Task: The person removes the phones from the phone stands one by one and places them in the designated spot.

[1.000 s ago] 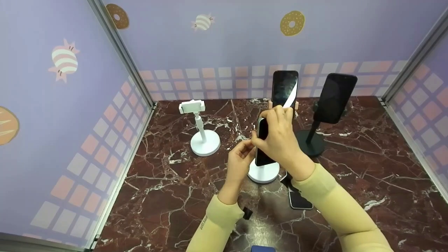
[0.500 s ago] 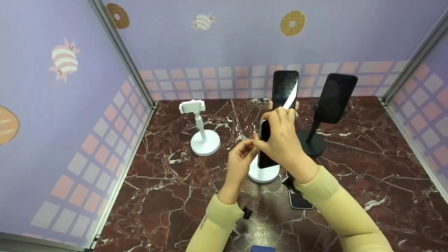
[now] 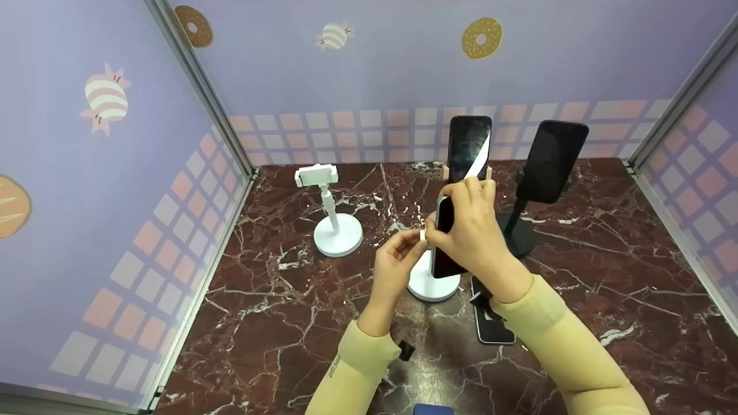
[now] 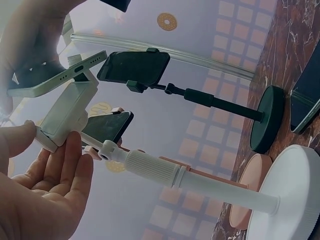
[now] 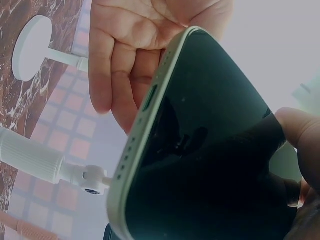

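Phone shifted rightward, right hand gripping, left hand pinching clamp

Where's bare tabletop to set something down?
Front left, the dark-red marble tabletop is bare between the lilac patterned wall and the yellow left sleeve. Right, it is bare between the black round-based stand and the right lilac wall. Crowded: the middle, with the left hand, right hand, black-screened phone, white round-based stand beside it and flat dark phone.

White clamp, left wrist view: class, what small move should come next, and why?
Probably have the right grip tilt the phone flat against the clamp: it stands at an angle to the clamp's face, while the left grip pinches the clamp's end.
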